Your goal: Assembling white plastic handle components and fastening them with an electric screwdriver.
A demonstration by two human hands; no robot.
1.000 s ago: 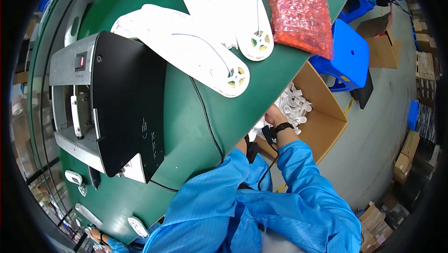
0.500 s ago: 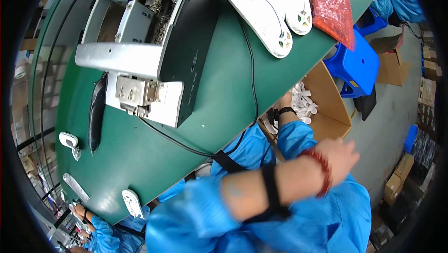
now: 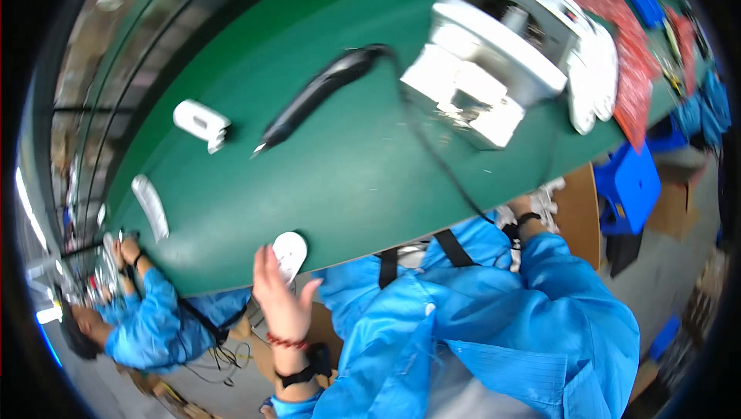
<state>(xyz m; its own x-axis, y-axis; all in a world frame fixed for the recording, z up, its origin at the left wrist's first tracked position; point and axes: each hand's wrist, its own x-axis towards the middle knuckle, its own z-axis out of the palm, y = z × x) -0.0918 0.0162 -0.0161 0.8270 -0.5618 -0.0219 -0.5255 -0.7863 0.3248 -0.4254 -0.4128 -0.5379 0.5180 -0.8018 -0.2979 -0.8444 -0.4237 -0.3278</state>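
My left hand (image 3: 279,294), with a red beaded bracelet, is open at the table's front edge, fingers stretched out and thumb apart. Its fingertips are beside a rounded white plastic piece (image 3: 292,254); whether they touch it I cannot tell. My right hand (image 3: 522,206), wearing a black wrist strap, reaches down at the cardboard box (image 3: 580,209). Small white plastic parts (image 3: 546,204) lie around it, and its fingers are hidden. Further back on the green table (image 3: 347,195) lies a black electric screwdriver (image 3: 320,93) with a cord.
A grey-white metal fixture (image 3: 494,40) stands at the back right, beside white panels (image 3: 593,79) and red bubble wrap (image 3: 634,56). Two other white pieces (image 3: 201,122) (image 3: 150,206) lie at left. A co-worker (image 3: 147,326) sits at far left. A blue stool (image 3: 629,183) is at right.
My left hand has swung from the right across to the white piece at left. The view has turned leftward, so the fixture appears further right. My right hand stays at the box.
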